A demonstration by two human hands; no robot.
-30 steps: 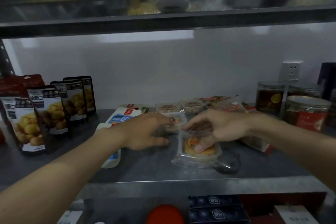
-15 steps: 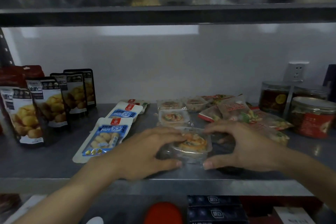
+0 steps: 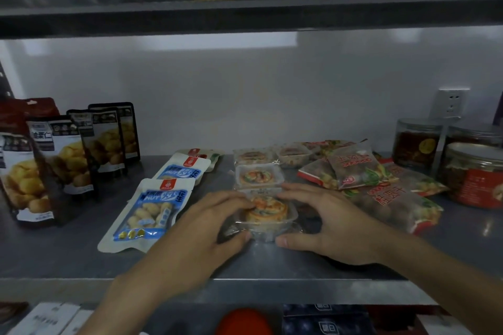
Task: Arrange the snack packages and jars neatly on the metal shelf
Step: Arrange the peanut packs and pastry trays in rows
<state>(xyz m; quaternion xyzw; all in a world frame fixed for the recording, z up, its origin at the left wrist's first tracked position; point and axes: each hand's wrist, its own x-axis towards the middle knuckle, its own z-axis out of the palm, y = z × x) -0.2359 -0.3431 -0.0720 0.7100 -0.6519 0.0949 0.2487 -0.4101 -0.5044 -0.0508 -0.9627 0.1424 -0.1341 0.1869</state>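
A clear plastic tray holding a round swirled pastry (image 3: 268,212) sat flat near the front of the grey metal shelf (image 3: 54,258), gripped at its ends by the left hand (image 3: 196,234) and the right hand (image 3: 334,226). Similar trays (image 3: 258,177) lay behind it (the nearest seemingly touching it). White-and-blue nut pouches (image 3: 152,212) lay flat to its left, black stand-up pouches (image 3: 68,155) stood upright beyond them, red-printed clear bags (image 3: 386,204) lay heaped to the right, and lidded clear round jars (image 3: 473,174) stood farthest right.
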